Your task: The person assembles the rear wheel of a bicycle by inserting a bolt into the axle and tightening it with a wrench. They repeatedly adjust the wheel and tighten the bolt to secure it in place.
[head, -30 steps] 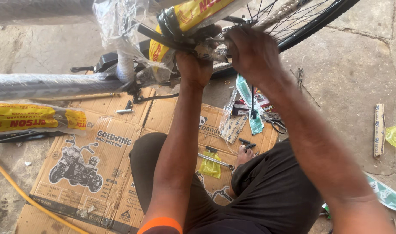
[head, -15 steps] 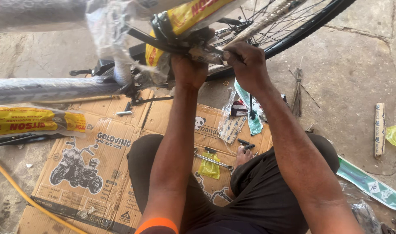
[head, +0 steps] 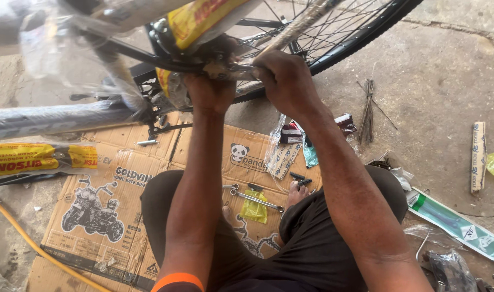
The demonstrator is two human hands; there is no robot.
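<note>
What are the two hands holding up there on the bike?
The right hand holds a metal spanner by its handle end. The left hand grips the bicycle where the spanner meets it; what exactly is hidden.

**Packaging scattered all over the floor**

Biggest bit is the flattened brown cardboard box [head: 122, 205] at 7 o'clock, printed with a black toy motorbike picture. At 9 o'clock lies a long yellow wrapper with red lettering [head: 39, 158]. Up at 12 o'clock, a yellow and red label [head: 204, 19] wraps the frame tube. A green and white sleeve [head: 455, 224] sits at 4 o'clock, and a narrow white carton [head: 478, 157] at 3 o'clock.
</note>
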